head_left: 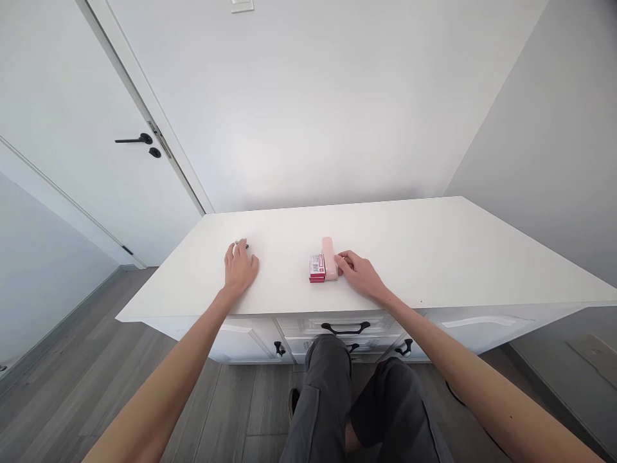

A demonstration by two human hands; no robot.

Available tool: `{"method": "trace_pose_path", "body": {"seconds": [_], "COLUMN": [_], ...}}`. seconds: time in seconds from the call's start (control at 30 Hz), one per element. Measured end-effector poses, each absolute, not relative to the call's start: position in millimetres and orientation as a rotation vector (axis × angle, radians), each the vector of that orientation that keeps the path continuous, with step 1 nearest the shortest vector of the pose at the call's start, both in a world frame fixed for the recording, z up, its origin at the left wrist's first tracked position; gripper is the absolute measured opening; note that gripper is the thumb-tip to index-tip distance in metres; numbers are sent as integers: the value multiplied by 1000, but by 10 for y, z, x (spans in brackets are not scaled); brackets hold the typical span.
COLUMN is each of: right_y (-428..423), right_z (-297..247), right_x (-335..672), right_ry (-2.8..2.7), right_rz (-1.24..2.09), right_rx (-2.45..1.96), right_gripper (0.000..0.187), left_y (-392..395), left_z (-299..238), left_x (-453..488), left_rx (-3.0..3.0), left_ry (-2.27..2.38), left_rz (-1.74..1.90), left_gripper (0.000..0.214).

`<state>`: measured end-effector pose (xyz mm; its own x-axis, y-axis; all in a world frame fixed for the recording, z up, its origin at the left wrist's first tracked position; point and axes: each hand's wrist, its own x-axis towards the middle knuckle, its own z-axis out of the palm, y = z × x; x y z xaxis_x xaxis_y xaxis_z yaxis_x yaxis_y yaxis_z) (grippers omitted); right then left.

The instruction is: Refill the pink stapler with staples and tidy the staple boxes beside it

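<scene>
A pink stapler (328, 258) lies on the white cabinet top with its long side pointing away from me. Against its left side sit small red and white boxes (317, 268), at least two stacked. My right hand (359, 271) is at the stapler's right side, fingers curled and thumb and index finger closed on its edge. Farther left, my left hand (240, 265) rests on the surface with fingers apart and thumb spread away. Its fingertips reach over a small dark and pale object (247, 245), mostly hidden beneath them, whose kind I cannot make out.
The white cabinet top (409, 251) meets a wall at the back. Below its front edge are a black drawer handle (346, 328) and black door knobs. My legs (332, 399) stand close in front. A white door (72, 116) is at the left.
</scene>
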<state>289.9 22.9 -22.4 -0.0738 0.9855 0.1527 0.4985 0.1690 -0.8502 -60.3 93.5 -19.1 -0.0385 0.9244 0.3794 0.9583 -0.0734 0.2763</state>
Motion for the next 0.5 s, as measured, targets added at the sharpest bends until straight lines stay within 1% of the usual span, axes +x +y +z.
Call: {"method": "trace_pose_path", "body": {"seconds": [0.13,0.3,0.5], "right_y": [221,223,238], "right_z": [-216,-223,-250], "right_x": [2891,2890,2893], "right_ry": [-1687,-1683,-1677], "right_rz": [800,808,810], "right_rx": [-1434,-1434,-1437], "right_gripper": [38,39,38], "left_y": [914,850,703], "left_z": [-197,-177,-151], "left_x": [-580,-516,-122], "left_rx": [-2202,-2436,-2702], "left_ry": [-2004,-1804,-1643], "left_rz": [-711,-807,-841], "left_gripper": [62,61,60]}}
